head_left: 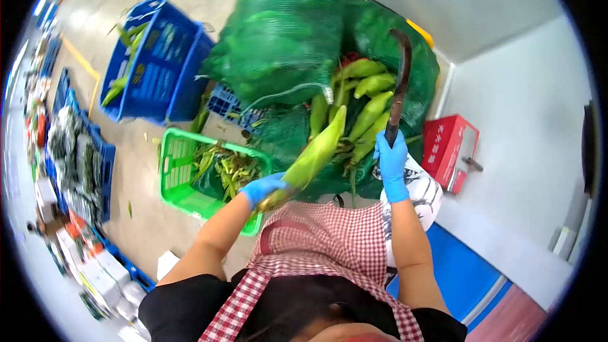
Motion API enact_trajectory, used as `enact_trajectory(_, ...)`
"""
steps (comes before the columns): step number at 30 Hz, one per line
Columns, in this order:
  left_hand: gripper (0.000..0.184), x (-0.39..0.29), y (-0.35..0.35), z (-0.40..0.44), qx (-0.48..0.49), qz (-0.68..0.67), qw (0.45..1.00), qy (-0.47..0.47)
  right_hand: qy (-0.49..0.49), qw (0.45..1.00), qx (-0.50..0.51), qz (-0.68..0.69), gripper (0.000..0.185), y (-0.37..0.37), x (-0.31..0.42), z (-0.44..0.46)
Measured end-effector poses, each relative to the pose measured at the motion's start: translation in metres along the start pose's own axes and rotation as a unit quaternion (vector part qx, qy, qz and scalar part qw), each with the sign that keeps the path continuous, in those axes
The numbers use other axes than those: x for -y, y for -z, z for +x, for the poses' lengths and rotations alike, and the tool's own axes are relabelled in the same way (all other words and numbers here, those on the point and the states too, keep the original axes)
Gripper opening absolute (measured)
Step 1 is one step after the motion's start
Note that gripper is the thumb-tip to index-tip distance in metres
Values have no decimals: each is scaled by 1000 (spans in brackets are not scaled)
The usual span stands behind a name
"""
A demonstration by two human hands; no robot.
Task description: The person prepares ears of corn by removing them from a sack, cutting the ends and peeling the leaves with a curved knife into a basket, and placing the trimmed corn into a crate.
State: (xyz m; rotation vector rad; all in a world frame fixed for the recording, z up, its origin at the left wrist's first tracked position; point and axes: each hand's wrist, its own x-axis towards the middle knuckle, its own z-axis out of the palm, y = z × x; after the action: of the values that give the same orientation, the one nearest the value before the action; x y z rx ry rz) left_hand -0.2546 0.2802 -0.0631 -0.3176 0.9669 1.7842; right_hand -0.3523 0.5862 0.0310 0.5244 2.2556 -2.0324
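In a blue glove, my left hand (266, 190) is closed around the lower end of a corn cob in its green husk (315, 155), held at a slant with its tip pointing up and right. My right hand (392, 155), also gloved in blue, grips the dark handle of a sickle (398, 92); its curved blade points upward, apart from the cob. Beyond the hands, several husked-over corn cobs (368, 114) spill out of a green mesh sack (405, 38). Below my left hand stands a bright green basket (174, 168) holding husk scraps (229, 170).
A large full green mesh sack (288, 19) stands ahead. Blue crates (161, 57), one with corn in it, are at the upper left. To the right, a red box (440, 149) sits against the grey wall (513, 120). More crates with goods (79, 164) line the far left.
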Motion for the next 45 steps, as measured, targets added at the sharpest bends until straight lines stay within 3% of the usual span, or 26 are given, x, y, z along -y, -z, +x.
enact_trajectory(4,71,11,-13,-146,-119,36,983,-134,129,985,56,100,9,-90,78,-61)
enact_trajectory(7,62,27,-12,-227,-286,57,947,-136,248,949,103,166,7,-159,104,-140)
enact_trajectory(9,58,65,10,-270,-364,72,917,-146,315,920,212,-94,9,-191,16,-160)
enact_trajectory(10,58,81,12,-294,-385,56,910,-147,228,866,322,-307,16,-200,-17,-167)
enact_trajectory(11,59,99,9,-313,-402,36,903,-146,130,751,402,-508,23,-197,-42,-172)
enact_trajectory(13,62,130,-6,-355,-408,-25,885,-222,164,690,489,-508,33,-168,-77,-177)
enact_trajectory(16,70,166,-39,-384,-414,-103,834,-350,105,743,441,-492,30,-169,-64,-187)
enact_trajectory(19,72,138,-41,-380,-364,-202,734,-537,94,777,432,-448,27,-201,-45,-157)
enact_trajectory(22,48,74,0,-387,-289,-288,648,-643,242,796,434,-345,28,-235,51,-167)
enact_trajectory(23,40,54,2,-392,-367,-272,609,-648,283,802,421,-315,25,-243,84,-176)
enact_trajectory(26,44,22,26,-384,-395,-218,517,-728,246,898,364,-27,16,-257,151,-217)
enact_trajectory(29,53,13,35,-367,-402,-245,465,-749,220,896,306,234,16,-286,145,-253)
enact_trajectory(30,53,12,33,-360,-412,-245,450,-753,172,906,311,228,16,-303,109,-255)
enact_trajectory(31,53,11,33,-353,-422,-246,435,-757,263,924,273,-43,18,-317,59,-254)
enact_trajectory(32,54,12,38,-346,-422,-250,415,-766,269,871,362,-193,28,-317,35,-265)
enact_trajectory(33,56,14,43,-341,-436,-256,405,-762,174,720,492,-458,40,-318,-25,-243)
enact_trajectory(34,58,18,47,-339,-449,-259,396,-758,78,709,547,-438,45,-298,-59,-242)
enact_trajectory(35,60,18,58,-342,-462,-258,387,-755,94,721,532,-435,43,-282,-60,-244)
enact_trajectory(36,60,28,82,-341,-459,-284,388,-747,-88,757,508,-402,42,-276,-83,-227)
enact_trajectory(38,58,34,102,-339,-439,-391,396,-705,-39,782,482,-394,38,-265,-92,-181)
enact_trajectory(39,57,28,115,-342,-424,-438,402,-684,-27,800,467,-376,37,-251,-41,-181)
enact_trajectory(40,50,11,130,-351,-380,-454,442,-674,-41,781,489,-386,31,-243,-61,-150)
enact_trajectory(41,46,-6,142,-360,-337,-468,480,-661,-154,793,464,-364,22,-231,-1,-161)
enact_trajectory(42,43,-33,159,-370,-305,-485,485,-661,-183,806,463,-319,16,-221,-17,-143)
enact_trajectory(44,44,-101,199,-396,-331,-369,494,-714,-159,814,452,-328,16,-206,-2,-133)
enact_trajectory(45,41,-137,195,-411,-363,-366,527,-676,-150,818,445,-333,16,-197,7,-132)
